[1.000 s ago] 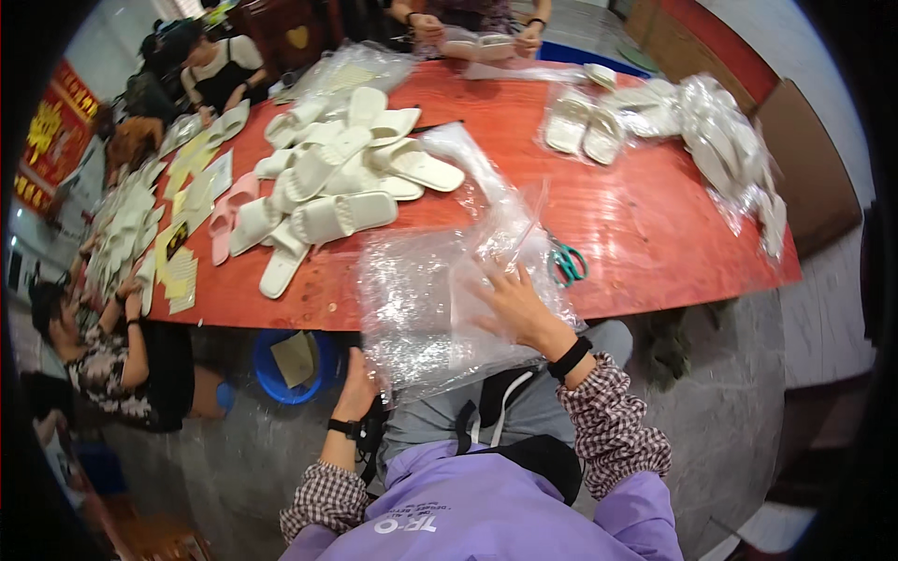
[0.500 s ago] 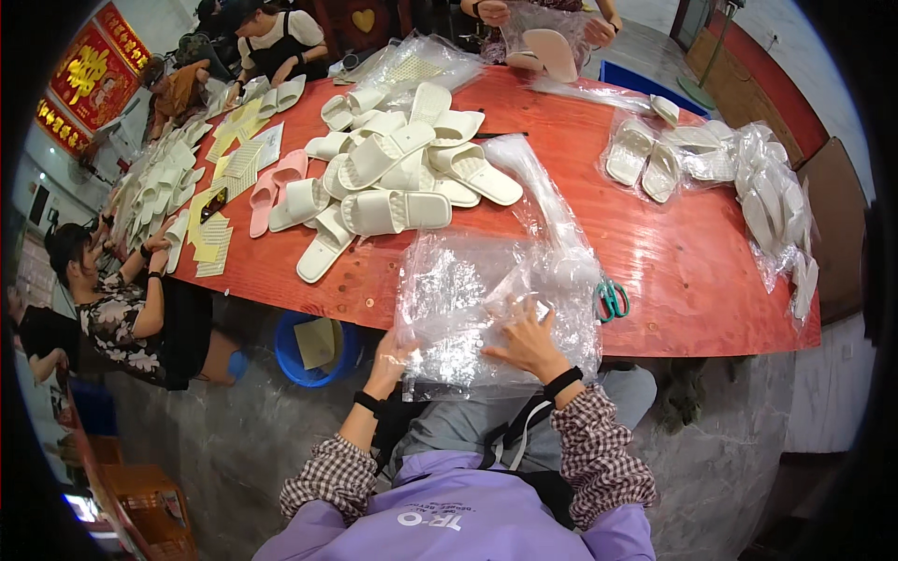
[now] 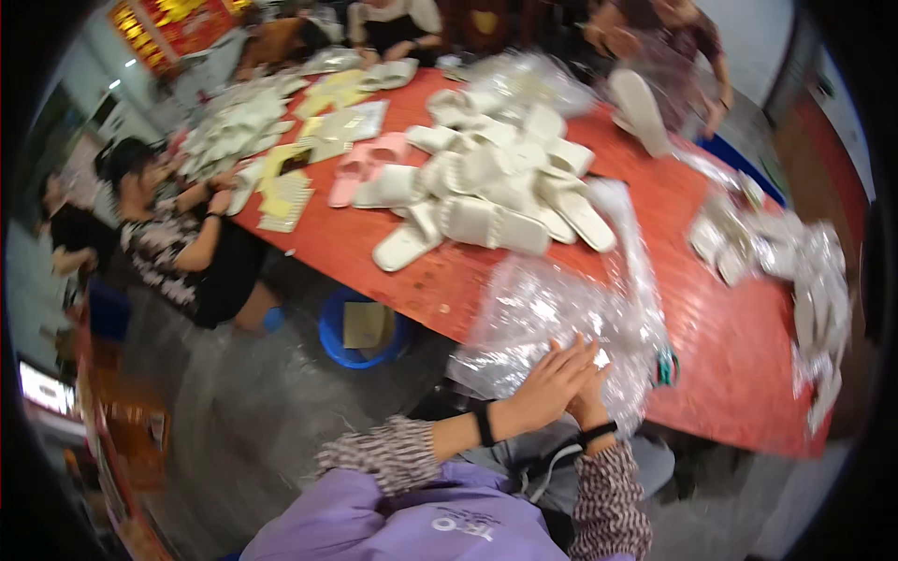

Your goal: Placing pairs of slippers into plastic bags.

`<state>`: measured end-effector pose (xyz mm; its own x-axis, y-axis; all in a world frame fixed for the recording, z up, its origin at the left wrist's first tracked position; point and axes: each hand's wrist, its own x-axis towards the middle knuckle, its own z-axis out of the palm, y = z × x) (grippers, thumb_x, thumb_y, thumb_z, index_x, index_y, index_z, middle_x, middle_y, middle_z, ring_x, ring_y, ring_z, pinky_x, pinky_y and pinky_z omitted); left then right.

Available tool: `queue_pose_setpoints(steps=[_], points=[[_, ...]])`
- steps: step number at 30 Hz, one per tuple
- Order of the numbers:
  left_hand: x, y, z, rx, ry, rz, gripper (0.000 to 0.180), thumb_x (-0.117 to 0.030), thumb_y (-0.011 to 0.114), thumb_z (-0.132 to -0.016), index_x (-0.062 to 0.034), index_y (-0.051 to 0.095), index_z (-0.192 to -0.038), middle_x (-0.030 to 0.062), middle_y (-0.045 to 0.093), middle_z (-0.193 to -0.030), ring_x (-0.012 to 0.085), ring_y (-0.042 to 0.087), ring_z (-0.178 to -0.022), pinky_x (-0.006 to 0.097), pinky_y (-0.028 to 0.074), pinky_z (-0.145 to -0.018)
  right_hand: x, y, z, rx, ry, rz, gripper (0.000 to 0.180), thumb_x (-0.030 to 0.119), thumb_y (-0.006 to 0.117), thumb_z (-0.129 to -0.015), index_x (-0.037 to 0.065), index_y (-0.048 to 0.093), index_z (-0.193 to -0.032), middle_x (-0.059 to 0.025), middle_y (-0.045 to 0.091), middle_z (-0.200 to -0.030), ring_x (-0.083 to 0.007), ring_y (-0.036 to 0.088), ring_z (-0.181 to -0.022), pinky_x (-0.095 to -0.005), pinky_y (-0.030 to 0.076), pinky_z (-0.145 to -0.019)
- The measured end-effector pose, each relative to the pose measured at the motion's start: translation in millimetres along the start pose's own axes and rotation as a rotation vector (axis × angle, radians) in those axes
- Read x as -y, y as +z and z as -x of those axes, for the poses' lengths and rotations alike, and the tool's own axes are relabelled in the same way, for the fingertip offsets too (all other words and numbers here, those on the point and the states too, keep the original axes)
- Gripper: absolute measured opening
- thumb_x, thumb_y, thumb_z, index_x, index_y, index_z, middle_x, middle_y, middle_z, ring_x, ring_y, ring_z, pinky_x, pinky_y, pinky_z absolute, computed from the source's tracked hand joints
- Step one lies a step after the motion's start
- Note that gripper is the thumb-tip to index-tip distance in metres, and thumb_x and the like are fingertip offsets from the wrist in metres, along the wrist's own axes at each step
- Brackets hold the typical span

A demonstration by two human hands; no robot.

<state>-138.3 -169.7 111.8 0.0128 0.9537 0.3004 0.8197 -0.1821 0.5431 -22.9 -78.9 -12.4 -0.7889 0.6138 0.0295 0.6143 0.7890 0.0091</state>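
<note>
My left hand (image 3: 544,389) reaches across to the right, fingers stretched out, above a stack of clear plastic bags (image 3: 524,304) at the table's near edge. It meets my right hand (image 3: 589,400), and the two touch or overlap. The right hand's fingers are partly hidden and blurred, so their grip does not show. A long bunch of clear plastic (image 3: 625,224) runs back from the bags. Just beyond them lies a heap of white slippers (image 3: 491,224), with a pink pair (image 3: 369,166) at its left side. Green-handled scissors (image 3: 666,368) lie right of the bags, partly covered.
Bagged slippers (image 3: 739,238) lie along the red table's (image 3: 720,346) right side. Yellow sheets (image 3: 282,196) and more slippers (image 3: 238,122) are at the left. A blue bucket (image 3: 329,338) stands on the floor. Co-workers sit or stand around the table, one holding a slipper (image 3: 639,110).
My left hand has crossed from the bags' left edge to my right hand. The view has swung, shifting the table rightward. The co-worker across has lowered a slipper toward the table.
</note>
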Motion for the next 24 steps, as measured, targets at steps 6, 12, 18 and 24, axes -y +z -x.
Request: queue_pose_setpoints(steps=[6, 12, 18, 24], points=[[105, 62, -1, 0.000, -0.262, -0.344, 0.068, -0.020, 0.064, -0.082, -0.0071, 0.040, -0.144, 0.0242, 0.035, -0.147, 0.0424, 0.034, -0.135, 0.058, 0.030, -0.106, -23, -52, 10, 0.050, 0.005, -0.510, 0.067, 0.023, 0.070, -0.083, 0.014, 0.043, -0.144, -0.0193, 0.032, -0.153, -0.0428, 0.027, -0.141, -0.0643, 0.028, -0.106], [112, 56, -10, 0.251, -0.248, -0.368, 0.076, -0.037, 0.071, -0.077, -0.0262, 0.041, -0.146, 0.0261, 0.034, -0.146, 0.0449, 0.036, -0.131, 0.063, 0.032, -0.102, -153, -58, 61, -0.493, 0.571, -1.013, 0.026, 0.001, 0.051, -0.091, -0.002, 0.061, -0.114, -0.0131, 0.062, -0.106, -0.0251, 0.059, -0.101, -0.0363, 0.046, -0.090], [115, 47, -24, 0.401, -0.259, -0.400, 0.081, -0.045, 0.074, -0.073, -0.0358, 0.040, -0.146, 0.0288, 0.032, -0.147, 0.0513, 0.030, -0.135, 0.068, 0.033, -0.099, -201, -12, 69, -0.326, 0.291, -0.409, 0.042, 0.007, 0.066, -0.082, -0.001, 0.054, -0.121, -0.0206, 0.057, -0.106, -0.0384, 0.056, -0.097, -0.0448, 0.047, -0.082], [115, 38, -16, 0.399, -0.263, -0.419, 0.082, -0.045, 0.074, -0.074, -0.0388, 0.037, -0.147, 0.0289, 0.030, -0.147, 0.0498, 0.027, -0.135, 0.066, 0.026, -0.104, -210, -35, 63, -0.018, 0.709, -0.263, 0.036, 0.025, 0.069, -0.074, 0.001, 0.061, -0.100, -0.0214, 0.066, -0.088, -0.0399, 0.064, -0.085, -0.0492, 0.050, -0.073]])
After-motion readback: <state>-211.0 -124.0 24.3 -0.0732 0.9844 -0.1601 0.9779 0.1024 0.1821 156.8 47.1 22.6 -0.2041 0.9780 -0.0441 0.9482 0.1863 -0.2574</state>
